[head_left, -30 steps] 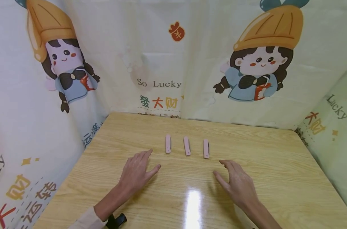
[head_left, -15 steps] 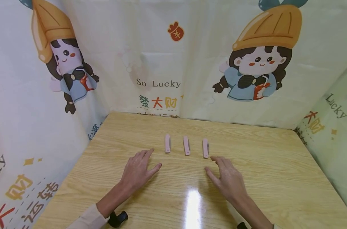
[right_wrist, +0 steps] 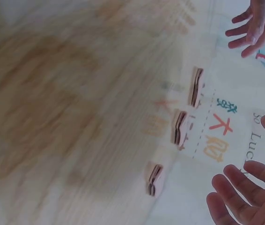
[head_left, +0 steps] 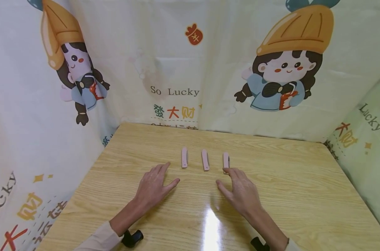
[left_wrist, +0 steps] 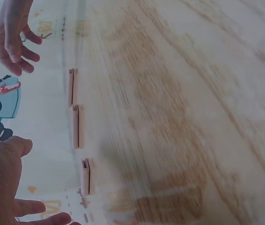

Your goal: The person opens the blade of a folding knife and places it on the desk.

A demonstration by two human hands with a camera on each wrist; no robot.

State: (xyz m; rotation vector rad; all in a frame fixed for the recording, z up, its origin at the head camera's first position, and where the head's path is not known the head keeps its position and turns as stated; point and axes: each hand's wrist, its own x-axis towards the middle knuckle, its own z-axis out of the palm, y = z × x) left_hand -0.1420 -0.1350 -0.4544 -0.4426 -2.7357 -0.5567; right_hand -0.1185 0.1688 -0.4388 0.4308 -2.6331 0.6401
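Three slim pink pieces lie in a row on the table, each with a small dot at its near end: a left one, a middle one and a right one. A dark slit runs along the side of the bottom pink piece in the right wrist view. My left hand, fingers spread, is in front and left of the row, holding nothing. The fingertips of my right hand overlap the right piece's near end in the head view; the right wrist view shows that hand apart from the pieces.
The wooden table reaches back to a printed curtain, which also hangs at both sides. Black wrist devices show at the left wrist and the right wrist. Bright glare lies on the tabletop near the front.
My right hand has moved left and slightly forward, reaching the near end of the right pink piece in the head view. My left hand has barely shifted. The pink pieces stay put.
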